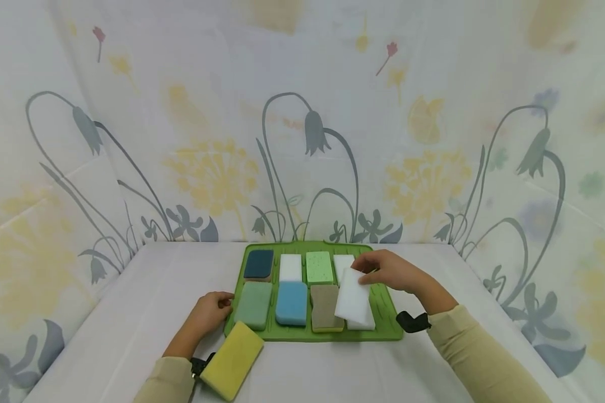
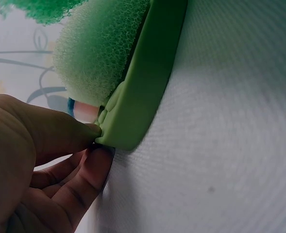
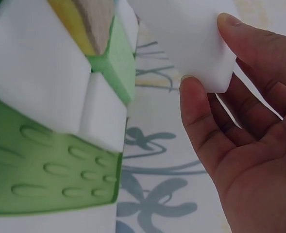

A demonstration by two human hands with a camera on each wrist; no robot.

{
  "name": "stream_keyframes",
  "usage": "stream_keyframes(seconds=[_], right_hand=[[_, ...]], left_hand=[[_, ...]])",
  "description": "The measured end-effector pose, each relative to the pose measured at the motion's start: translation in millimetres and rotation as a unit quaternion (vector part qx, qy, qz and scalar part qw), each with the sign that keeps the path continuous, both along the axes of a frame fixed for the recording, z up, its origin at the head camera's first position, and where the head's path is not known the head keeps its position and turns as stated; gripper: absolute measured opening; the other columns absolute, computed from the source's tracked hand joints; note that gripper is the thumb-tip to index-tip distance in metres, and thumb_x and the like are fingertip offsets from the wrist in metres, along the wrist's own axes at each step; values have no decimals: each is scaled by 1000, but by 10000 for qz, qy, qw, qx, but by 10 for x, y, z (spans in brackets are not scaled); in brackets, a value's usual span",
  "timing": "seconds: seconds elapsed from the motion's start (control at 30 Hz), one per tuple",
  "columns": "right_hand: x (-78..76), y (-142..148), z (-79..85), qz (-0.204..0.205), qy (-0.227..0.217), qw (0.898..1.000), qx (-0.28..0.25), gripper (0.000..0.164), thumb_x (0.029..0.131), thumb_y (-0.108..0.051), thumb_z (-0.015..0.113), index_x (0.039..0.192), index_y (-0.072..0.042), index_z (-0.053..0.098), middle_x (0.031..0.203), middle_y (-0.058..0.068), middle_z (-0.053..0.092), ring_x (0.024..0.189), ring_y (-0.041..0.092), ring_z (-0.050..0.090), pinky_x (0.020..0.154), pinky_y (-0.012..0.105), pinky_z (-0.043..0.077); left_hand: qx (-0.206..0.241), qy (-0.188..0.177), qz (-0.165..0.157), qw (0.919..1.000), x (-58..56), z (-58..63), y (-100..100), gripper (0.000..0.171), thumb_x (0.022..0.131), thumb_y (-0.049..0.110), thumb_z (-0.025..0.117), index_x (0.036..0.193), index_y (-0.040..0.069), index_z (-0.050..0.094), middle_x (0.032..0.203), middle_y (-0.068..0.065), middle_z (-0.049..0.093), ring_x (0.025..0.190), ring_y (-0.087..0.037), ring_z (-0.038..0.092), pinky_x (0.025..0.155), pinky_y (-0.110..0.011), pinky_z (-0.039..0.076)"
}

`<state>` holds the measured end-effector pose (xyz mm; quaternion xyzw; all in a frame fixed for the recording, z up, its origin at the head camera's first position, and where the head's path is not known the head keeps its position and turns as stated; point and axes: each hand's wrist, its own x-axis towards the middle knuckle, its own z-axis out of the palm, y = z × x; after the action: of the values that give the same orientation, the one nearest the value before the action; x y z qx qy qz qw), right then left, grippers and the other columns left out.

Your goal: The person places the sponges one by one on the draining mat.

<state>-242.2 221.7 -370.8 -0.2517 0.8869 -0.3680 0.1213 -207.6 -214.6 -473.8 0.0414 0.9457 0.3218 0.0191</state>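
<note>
My right hand (image 1: 393, 271) pinches a white sponge (image 1: 352, 294) by one end, thumb on one side and fingers on the other. It hangs tilted over the front right of a green tray (image 1: 385, 313). Behind and below it, another white sponge (image 1: 365, 323) lies on the tray, partly hidden. At the tray's left edge, my left hand (image 1: 208, 313) pinches the rim; in the left wrist view the thumb (image 2: 79, 133) is on top and fingers are beneath. A grey-green sponge (image 1: 254, 306) lies nearest to it.
Two rows of sponges fill much of the tray, including a dark blue one (image 1: 259, 264), a light green one (image 1: 320, 267), a blue one (image 1: 291, 304) and a tan one (image 1: 326, 305). A yellow sponge (image 1: 233, 361) lies in front, by my left wrist. Patterned cloth stands behind.
</note>
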Motion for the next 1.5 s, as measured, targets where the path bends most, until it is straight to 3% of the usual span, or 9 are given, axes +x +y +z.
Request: stream_keyframes(seconds=[0.63,1.33,1.5], right_hand=[[-358,320,-83,-368,-371,9985,-134,42,88,-21,70,124,-3,60,119,15,63,110,27,59,90,41,51],[-630,498,-207,-649,-489,9965,-174,43,89,-14,69,126,4,57,124,23,59,109,30,59,86,41,53],[-665,505,-201,-620,-473,9969,-102,41,89,-11,67,125,7,56,126,28,56,112,38,58,87,44,54]], left_hand=[[-18,31,22,10000,20,-25,-2,34,91,9,62,122,-2,65,102,-10,70,94,-23,65,75,-39,54],[8,112,57,9999,4,-33,9,33,90,10,63,121,-2,66,100,-9,70,92,-21,65,75,-38,54],[4,132,35,9999,-7,-42,-4,33,90,9,63,121,-2,65,100,-9,70,92,-21,65,75,-39,54]])
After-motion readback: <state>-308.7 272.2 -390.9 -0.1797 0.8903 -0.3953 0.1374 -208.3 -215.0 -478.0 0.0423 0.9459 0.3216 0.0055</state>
